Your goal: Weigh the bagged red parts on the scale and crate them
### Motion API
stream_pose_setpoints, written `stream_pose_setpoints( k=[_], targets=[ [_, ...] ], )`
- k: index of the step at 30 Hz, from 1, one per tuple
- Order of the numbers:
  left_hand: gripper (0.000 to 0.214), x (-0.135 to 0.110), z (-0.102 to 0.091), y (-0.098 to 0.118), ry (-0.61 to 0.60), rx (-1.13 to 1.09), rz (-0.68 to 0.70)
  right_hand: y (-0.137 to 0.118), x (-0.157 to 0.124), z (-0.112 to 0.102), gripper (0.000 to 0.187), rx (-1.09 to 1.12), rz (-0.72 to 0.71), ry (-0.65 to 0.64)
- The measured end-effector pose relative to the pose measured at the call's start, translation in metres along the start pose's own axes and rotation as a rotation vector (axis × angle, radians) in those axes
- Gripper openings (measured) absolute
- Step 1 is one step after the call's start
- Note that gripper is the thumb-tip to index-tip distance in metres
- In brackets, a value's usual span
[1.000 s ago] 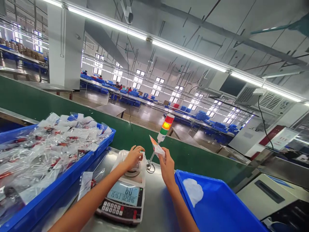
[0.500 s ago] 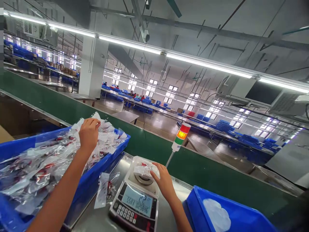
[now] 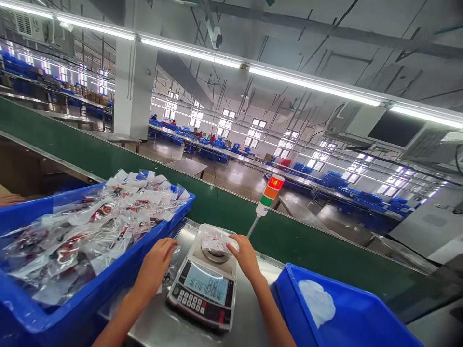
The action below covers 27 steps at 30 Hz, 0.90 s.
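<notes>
The left hand (image 3: 155, 266) comes in from the lower left, palm down, its fingers (image 3: 167, 248) loosely curved toward a digital scale (image 3: 202, 294). They lie just beside a small clear plastic bag (image 3: 170, 272) with something dark and red inside; I cannot tell whether they grip it. The right hand (image 3: 246, 255) comes in from the lower right with the wrist raised, its fingers (image 3: 232, 245) relaxed and touching a second clear plastic bag (image 3: 216, 242), which sits on the scale's round pan, with no clear clench. The scale stands on a stainless steel desk (image 3: 155, 323), between a blue crate (image 3: 72, 301) heaped with sealed bags and another blue crate (image 3: 343, 308) holding a white bag (image 3: 316, 302). Behind the desk run a green conveyor belt (image 3: 217, 219) and a stack light (image 3: 269, 193) glowing red. A co-worker's hand (image 3: 10, 199) shows at the far left edge. Beyond lies a long factory hall with rows of benches, blue crates, distant workers, windows and fluorescent tubes.
</notes>
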<state>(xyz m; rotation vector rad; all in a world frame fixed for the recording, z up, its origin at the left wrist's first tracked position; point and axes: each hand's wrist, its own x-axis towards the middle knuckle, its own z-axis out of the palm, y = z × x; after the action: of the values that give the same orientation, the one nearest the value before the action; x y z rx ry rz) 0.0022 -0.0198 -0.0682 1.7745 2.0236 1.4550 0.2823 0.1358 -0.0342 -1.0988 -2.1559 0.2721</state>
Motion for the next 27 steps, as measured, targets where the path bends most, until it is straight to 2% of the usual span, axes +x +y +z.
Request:
stream_pose_setpoints(
  k=[2,5,9,11,14,18,21,23,27],
  targets=[
    [0.036,-0.025,0.013,-0.022,-0.019,0.074,-0.087,0.003,0.003,0.002,0.026,0.01,0.005,-0.036],
    [0.033,-0.053,0.036,-0.052,0.015,0.252,-0.14,0.008,0.006,0.004,0.031,0.011,0.039,-0.07],
    [0.041,-0.07,0.06,-0.072,0.043,0.399,-0.148,0.012,0.011,0.003,0.035,0.0,0.074,-0.093],
    [0.036,-0.074,0.063,-0.076,0.078,0.365,-0.134,0.012,0.013,0.0,0.035,-0.008,0.084,-0.102],
    [0.034,-0.081,0.054,-0.08,0.152,0.282,-0.137,0.01,0.016,-0.003,0.033,-0.014,0.092,-0.135],
    [0.034,-0.093,0.038,-0.075,0.241,0.213,-0.13,0.007,0.019,-0.001,0.029,0.001,0.096,-0.193],
    [0.033,-0.1,0.028,-0.062,0.324,0.217,-0.054,0.003,0.023,0.005,0.029,0.025,0.095,-0.224],
    [0.031,-0.102,0.02,-0.048,0.393,0.232,0.012,0.001,0.026,0.011,0.025,0.04,0.101,-0.233],
    [0.022,-0.092,-0.001,-0.01,0.567,0.237,0.086,-0.002,0.032,0.02,0.005,0.087,0.126,-0.177]
  ],
)
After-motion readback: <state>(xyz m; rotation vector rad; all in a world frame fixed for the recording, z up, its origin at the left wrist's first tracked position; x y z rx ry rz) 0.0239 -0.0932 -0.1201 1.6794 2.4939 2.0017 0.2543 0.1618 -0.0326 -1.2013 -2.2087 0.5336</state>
